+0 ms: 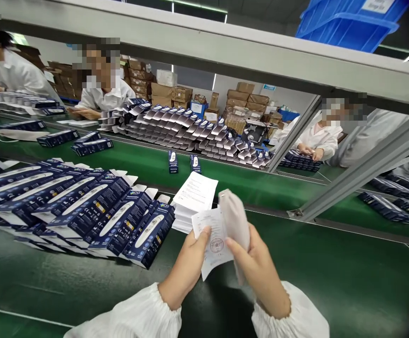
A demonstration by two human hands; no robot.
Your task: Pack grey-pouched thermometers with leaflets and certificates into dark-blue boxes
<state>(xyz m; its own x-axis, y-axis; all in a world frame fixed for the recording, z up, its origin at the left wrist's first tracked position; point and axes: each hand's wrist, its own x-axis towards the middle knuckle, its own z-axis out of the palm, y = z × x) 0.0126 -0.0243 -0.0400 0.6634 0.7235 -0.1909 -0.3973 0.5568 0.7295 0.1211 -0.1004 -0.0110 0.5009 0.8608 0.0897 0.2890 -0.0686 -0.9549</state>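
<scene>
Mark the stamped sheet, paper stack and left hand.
Stamped sheet (pixel 214 237), head view: printed face.
Paper stack (pixel 195 196), head view: top face.
Left hand (pixel 191 253), head view: thumb side.

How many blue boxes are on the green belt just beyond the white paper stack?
2: the left box and, across a gap, the right box, nearer the paper stack, which might hide others.

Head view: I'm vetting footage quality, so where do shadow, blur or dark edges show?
Head view throughout: shadow darkens the green table below the held paper, whose small print is unreadable; the pale pouch in the right hand looks slightly blurred; the right corners fall to black.
</scene>
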